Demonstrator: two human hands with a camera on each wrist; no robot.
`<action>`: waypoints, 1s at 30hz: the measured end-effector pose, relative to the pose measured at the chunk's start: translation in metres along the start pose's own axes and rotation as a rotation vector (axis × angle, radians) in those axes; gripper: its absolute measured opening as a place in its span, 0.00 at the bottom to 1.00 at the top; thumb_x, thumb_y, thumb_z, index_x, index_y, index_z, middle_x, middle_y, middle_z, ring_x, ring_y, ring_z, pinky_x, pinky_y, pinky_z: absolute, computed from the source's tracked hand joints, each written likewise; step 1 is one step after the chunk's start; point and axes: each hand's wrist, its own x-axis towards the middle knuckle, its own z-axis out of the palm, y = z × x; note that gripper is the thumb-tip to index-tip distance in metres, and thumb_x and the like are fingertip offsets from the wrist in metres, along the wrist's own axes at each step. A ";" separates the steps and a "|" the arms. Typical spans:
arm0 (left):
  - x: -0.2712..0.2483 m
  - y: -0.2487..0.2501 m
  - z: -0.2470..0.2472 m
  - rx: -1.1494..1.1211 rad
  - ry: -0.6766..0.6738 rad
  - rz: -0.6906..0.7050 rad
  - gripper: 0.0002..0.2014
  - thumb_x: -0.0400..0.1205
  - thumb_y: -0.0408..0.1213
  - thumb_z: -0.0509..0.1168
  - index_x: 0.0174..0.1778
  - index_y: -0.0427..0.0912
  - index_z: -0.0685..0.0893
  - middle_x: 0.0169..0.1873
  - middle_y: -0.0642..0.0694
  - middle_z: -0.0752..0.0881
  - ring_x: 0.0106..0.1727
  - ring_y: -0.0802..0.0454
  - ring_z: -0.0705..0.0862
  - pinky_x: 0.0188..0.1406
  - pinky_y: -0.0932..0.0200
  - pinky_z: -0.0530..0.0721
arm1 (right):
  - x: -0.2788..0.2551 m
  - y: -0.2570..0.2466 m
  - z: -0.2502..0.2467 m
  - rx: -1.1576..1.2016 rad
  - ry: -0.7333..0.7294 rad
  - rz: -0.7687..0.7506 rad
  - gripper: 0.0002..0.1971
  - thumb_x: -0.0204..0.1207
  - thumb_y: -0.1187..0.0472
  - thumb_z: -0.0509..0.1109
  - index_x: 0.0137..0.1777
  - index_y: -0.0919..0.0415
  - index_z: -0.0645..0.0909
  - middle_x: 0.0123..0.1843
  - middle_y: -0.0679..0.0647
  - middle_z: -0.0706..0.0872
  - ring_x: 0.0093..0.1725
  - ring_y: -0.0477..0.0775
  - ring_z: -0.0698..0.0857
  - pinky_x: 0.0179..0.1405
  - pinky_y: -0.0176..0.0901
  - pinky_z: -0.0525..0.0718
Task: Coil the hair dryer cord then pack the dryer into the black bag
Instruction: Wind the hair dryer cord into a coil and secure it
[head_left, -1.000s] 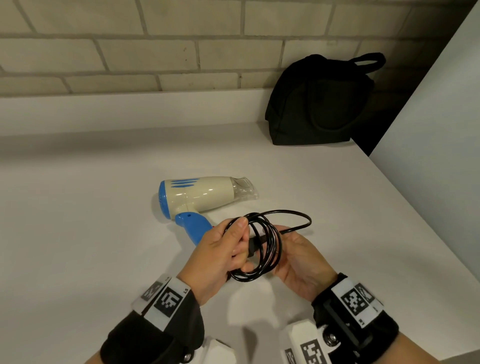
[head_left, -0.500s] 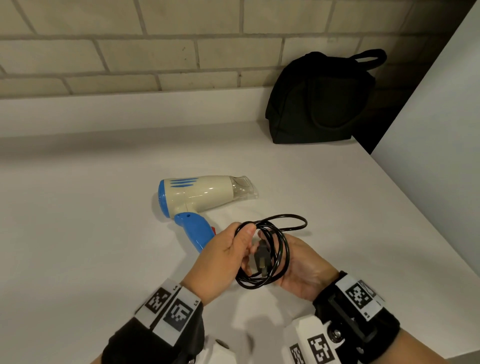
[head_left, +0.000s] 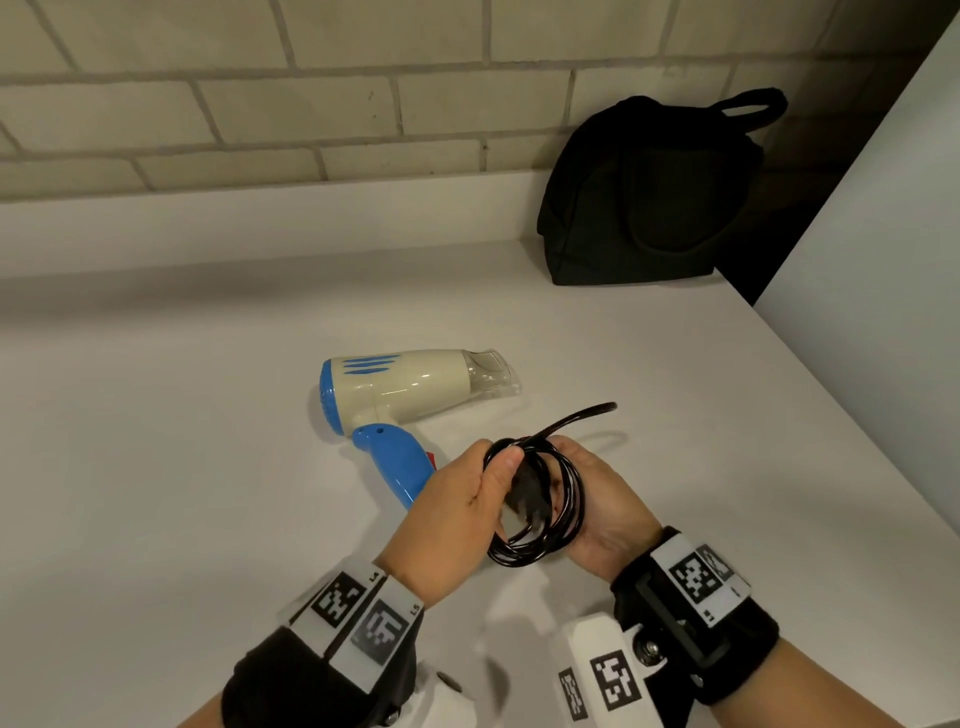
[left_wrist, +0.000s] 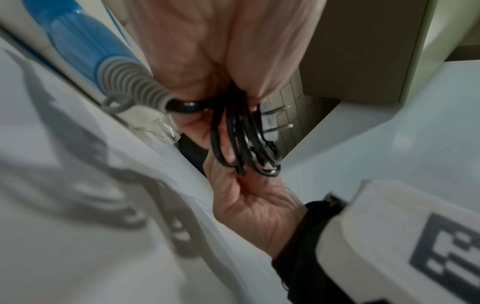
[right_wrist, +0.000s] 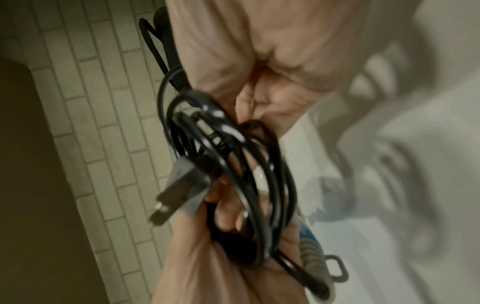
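Note:
The cream and blue hair dryer (head_left: 405, 389) lies on its side on the white counter (head_left: 182, 467), nozzle pointing right. Its black cord (head_left: 550, 545) is wound into a small coil held upright between both hands just right of the blue handle (head_left: 395, 462). My left hand (head_left: 488, 483) grips the coil from the left, thumb on top. My right hand (head_left: 592, 483) holds it from the right. The plug (head_left: 527, 499) sits inside the coil, its prongs (right_wrist: 161, 211) sticking out. One loose loop (head_left: 582, 415) juts up to the right. The black bag (head_left: 649, 197) stands at the back right, apart from both hands.
A brick wall (head_left: 311, 104) and a low white ledge (head_left: 260, 228) run behind the counter. A tall white panel (head_left: 883, 312) borders the counter on the right, next to the bag. The grey strain relief (left_wrist: 135, 82) joins cord and handle.
The loose loop on the right has shrunk and lifted off the counter. The plug has moved into the middle of the coil. The dryer and bag stay put.

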 end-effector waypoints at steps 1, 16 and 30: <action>0.000 0.000 0.001 0.001 0.011 0.004 0.13 0.83 0.44 0.50 0.32 0.53 0.70 0.27 0.55 0.76 0.29 0.68 0.78 0.31 0.77 0.74 | -0.001 0.000 -0.002 -0.019 -0.023 0.020 0.21 0.61 0.58 0.71 0.54 0.64 0.77 0.42 0.60 0.86 0.43 0.58 0.85 0.55 0.53 0.82; 0.007 -0.001 -0.002 -0.242 -0.130 -0.104 0.15 0.83 0.42 0.52 0.29 0.48 0.72 0.15 0.61 0.79 0.20 0.68 0.75 0.26 0.78 0.73 | -0.024 -0.018 0.006 -0.497 -0.205 0.122 0.07 0.65 0.63 0.67 0.41 0.60 0.84 0.39 0.55 0.84 0.45 0.58 0.79 0.46 0.44 0.76; 0.010 -0.002 0.007 -0.338 0.087 -0.077 0.11 0.82 0.42 0.54 0.36 0.50 0.77 0.32 0.56 0.83 0.31 0.69 0.85 0.40 0.74 0.83 | -0.098 -0.031 0.019 -1.403 -0.072 -0.649 0.28 0.59 0.40 0.70 0.62 0.32 0.68 0.43 0.32 0.72 0.40 0.34 0.76 0.42 0.22 0.73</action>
